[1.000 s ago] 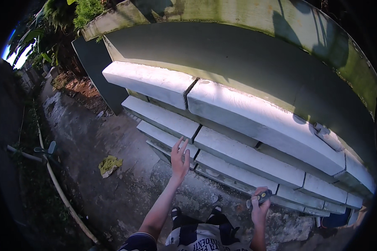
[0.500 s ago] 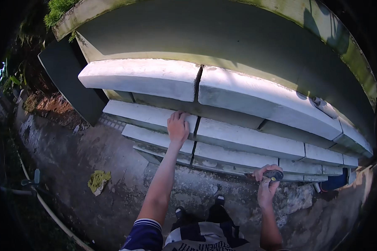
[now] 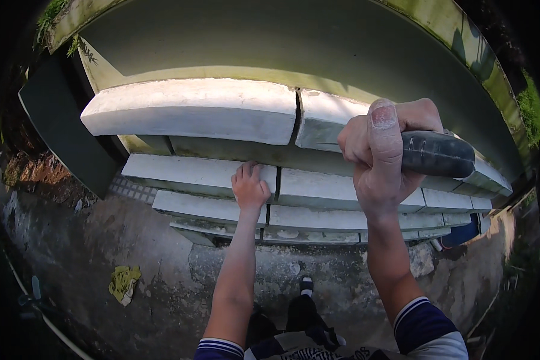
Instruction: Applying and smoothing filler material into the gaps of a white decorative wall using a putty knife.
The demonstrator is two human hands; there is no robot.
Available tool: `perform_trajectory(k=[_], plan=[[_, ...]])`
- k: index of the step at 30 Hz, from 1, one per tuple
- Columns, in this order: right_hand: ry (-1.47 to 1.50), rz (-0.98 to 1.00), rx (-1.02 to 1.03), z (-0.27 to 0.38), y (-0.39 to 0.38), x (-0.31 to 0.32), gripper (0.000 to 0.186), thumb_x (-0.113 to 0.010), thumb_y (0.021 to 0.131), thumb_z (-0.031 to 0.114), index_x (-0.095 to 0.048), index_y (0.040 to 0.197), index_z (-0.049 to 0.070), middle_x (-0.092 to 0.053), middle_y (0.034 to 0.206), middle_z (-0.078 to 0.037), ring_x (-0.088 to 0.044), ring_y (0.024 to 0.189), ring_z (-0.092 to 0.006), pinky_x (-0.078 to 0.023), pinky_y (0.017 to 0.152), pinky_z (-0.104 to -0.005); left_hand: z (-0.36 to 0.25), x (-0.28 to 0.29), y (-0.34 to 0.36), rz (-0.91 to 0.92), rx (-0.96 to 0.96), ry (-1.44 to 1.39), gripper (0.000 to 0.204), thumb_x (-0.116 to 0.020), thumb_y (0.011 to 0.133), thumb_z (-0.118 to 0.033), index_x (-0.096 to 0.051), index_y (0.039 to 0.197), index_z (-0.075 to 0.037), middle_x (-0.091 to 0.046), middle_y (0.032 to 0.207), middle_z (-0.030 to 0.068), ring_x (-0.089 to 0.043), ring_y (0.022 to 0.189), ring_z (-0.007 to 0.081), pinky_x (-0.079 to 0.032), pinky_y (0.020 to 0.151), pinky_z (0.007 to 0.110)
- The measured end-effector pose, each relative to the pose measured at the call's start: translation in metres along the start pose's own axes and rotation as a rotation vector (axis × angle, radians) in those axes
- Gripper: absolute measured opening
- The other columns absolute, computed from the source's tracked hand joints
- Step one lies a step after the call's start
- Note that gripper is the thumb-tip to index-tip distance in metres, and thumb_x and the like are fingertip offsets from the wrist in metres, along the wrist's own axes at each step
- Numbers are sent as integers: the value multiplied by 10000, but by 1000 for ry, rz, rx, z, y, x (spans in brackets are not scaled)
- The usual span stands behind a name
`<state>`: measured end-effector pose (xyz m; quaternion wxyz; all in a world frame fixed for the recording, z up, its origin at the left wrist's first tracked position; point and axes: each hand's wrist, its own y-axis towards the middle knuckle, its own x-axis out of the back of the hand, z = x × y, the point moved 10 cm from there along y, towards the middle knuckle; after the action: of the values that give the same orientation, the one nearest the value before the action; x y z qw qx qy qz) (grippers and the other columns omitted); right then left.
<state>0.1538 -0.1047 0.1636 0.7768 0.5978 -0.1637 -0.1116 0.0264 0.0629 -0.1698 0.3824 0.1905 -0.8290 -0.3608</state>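
Note:
My left hand (image 3: 249,187) rests on the second tier of a stepped stack of pale, white-topped slabs (image 3: 186,171). Its fingers reach the slab's back edge, just left of a dark vertical gap. Nothing shows between them. Raised close to the camera, my right hand (image 3: 383,150) is closed around a tool with a thick black rounded handle (image 3: 439,154). The handle's butt points right; the tool's working end is hidden behind the fist, so its kind does not show. Pale dust coats the right thumb. Behind both hands runs the top slab (image 3: 192,111), split by the same gap.
A grey-green wall (image 3: 234,42) rises behind the slabs. To the left stands a dark panel (image 3: 66,132). A yellow-green cloth (image 3: 125,284) lies on the stained concrete floor (image 3: 168,300). A blue object (image 3: 460,233) sits by the slabs' right end. My shoe (image 3: 306,283) stands below.
My right hand has risen from low by the bottom slabs to near the camera, carrying the black-handled tool. My left hand stays on the same slab. The view has shifted somewhat.

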Motion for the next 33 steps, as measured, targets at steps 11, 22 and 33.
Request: perform_trajectory(k=[11, 22, 33], plan=[[-1, -117, -51, -33, -27, -37, 245, -628, 994, 57, -438, 842, 78, -436, 540, 10, -444, 446, -73, -389, 456, -263, 12, 1, -3, -67, -14, -25, 413, -543, 670, -195, -669, 1052, -96, -637, 1195, 77, -580, 1160, 290, -435, 904, 441], [187, -89, 41, -30, -35, -27, 214, -628, 992, 49, -460, 861, 74, -480, 578, 1, -485, 476, -82, -388, 469, -248, 3, -3, -2, -67, -29, -44, 412, -544, 667, -207, -677, 1045, -107, -641, 1183, 68, -586, 1151, 278, -438, 887, 436], [-199, -63, -179, -75, -57, -40, 287, -700, 955, 106, -521, 738, 48, -557, 647, -25, -551, 596, -85, -467, 611, -240, 8, -3, -6, -94, -31, -49, 415, -547, 657, -206, -672, 1038, -102, -644, 1168, 71, -593, 1139, 280, -440, 865, 435]])
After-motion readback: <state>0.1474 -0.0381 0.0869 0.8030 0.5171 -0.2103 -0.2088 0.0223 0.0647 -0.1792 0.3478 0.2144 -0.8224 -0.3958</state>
